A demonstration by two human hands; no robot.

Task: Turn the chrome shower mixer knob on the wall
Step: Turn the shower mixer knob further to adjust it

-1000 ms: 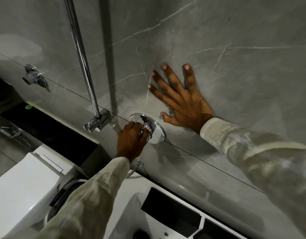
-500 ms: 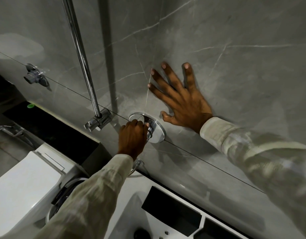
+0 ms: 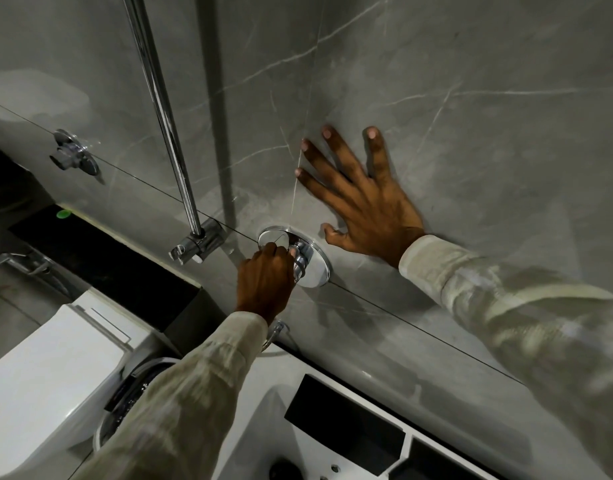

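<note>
The chrome shower mixer knob [image 3: 302, 262] sticks out of a round chrome plate [image 3: 319, 268] on the grey marble wall. My left hand [image 3: 265, 280] is closed around the knob from below and left, and hides most of it. My right hand [image 3: 362, 199] lies flat on the wall just right of and above the plate, fingers spread, holding nothing.
A chrome shower rail [image 3: 163, 112] runs down the wall to a bracket [image 3: 201, 244] left of the knob. A second chrome fitting [image 3: 73, 157] sits further left. A white toilet [image 3: 52, 368] and a white washing machine top [image 3: 332, 438] stand below.
My left hand has rolled over the knob, its knuckles turning upward and covering more of it. My right hand stays flat on the wall.
</note>
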